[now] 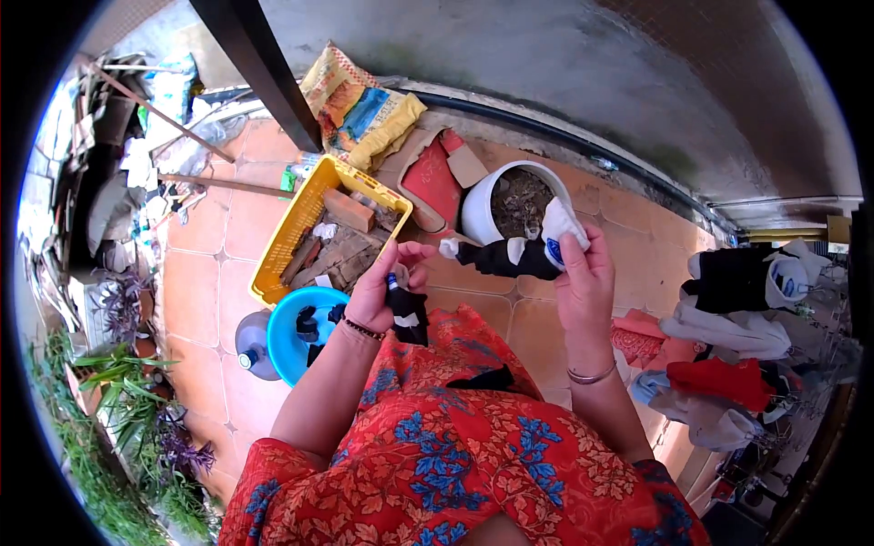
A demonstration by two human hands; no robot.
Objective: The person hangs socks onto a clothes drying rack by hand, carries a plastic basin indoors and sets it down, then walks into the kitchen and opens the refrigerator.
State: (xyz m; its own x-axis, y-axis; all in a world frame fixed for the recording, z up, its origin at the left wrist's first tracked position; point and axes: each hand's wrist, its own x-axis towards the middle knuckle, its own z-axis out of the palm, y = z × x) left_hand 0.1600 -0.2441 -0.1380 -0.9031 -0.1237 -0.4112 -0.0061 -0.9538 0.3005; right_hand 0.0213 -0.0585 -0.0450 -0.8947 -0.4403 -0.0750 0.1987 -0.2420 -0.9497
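One floral garment (pixel 455 437); left grip (pixel 378 287) holding one bunched sock (pixel 409 318), right grip (pixel 585 271) one stretched sock (pixel 496 258); one blue basin (pixel 284 341).

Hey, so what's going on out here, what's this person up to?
Someone is handling what look like socks. The right hand holds a black-and-white sock stretched out sideways; the left hand has a smaller dark bundle. More dark cloth lies in the blue basin on the floor, and laundry hangs off to the right.
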